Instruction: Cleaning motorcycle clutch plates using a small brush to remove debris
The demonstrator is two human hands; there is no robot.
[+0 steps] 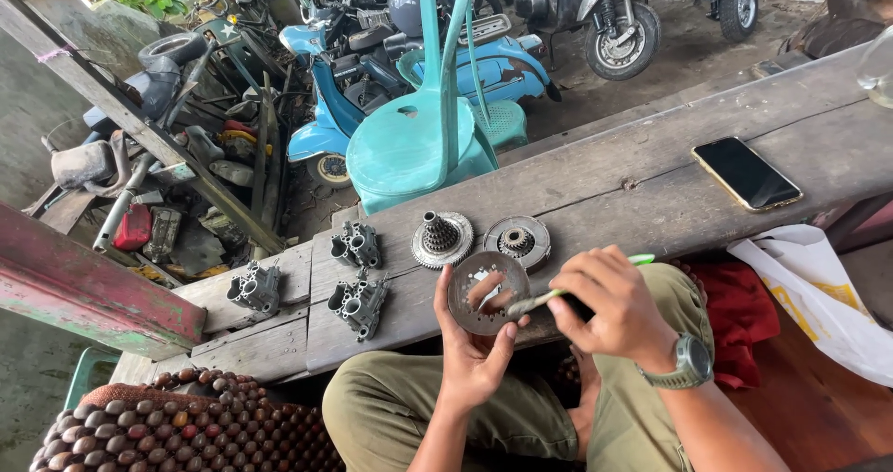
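Observation:
My left hand (476,346) holds up a round perforated metal disc (484,292) by its edge, just in front of the wooden bench (614,174). My right hand (614,305) grips a green-handled brush (558,292), and its bristle end touches the face of the disc. On the bench just beyond the disc lie a toothed hub on a round plate (441,238) and a round clutch-like part with a small gear (517,241). Three grey cast metal bodies (357,245) (359,303) (254,289) rest to the left.
A black phone (745,172) lies on the bench at the right. A white plastic bag (819,295) and red cloth (735,305) sit by my right thigh. A teal plastic chair (419,137), scooters (409,72) and scrap stand beyond the bench. A beaded seat cover (186,425) is at lower left.

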